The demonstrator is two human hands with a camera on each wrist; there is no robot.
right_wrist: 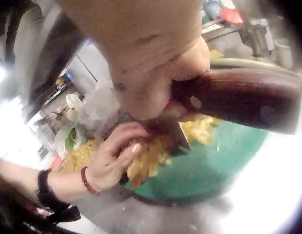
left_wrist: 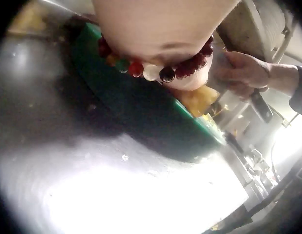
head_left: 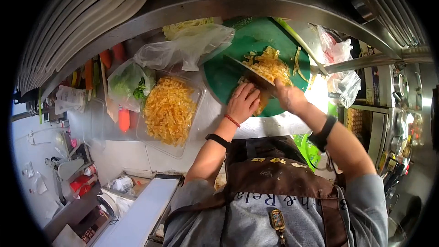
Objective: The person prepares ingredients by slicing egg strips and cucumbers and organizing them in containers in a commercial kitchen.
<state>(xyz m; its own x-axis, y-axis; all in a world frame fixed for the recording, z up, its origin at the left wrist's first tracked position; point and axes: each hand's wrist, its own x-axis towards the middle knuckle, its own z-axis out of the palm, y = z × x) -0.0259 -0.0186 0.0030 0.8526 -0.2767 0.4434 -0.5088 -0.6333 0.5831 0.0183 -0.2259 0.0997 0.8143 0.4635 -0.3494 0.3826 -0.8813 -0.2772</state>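
My right hand (head_left: 291, 98) grips the dark wooden handle (right_wrist: 239, 97) of a cleaver, whose broad blade (head_left: 258, 77) stands on the round green cutting board (head_left: 219, 80). Beside the blade, bent fingers of my left hand (head_left: 243, 103) hold down yellow-brown food (right_wrist: 137, 174) near the board's front edge. Part of this food shows past the palm in the left wrist view. On the blade's other side lies a heap of cut yellow strips (head_left: 270, 64). The left hand's fingertips are close to the blade, and the right fingers are partly hidden behind the handle in the right wrist view.
Left of the board, a clear tray (head_left: 200, 98) holds more yellow strips. Behind it lie plastic bags (head_left: 183, 48), one with greens (head_left: 121, 84). A long green stalk (head_left: 299, 41) crosses the board's right edge. A metal shelf (head_left: 206, 10) with stacked plates (head_left: 109, 0) overhangs the back.
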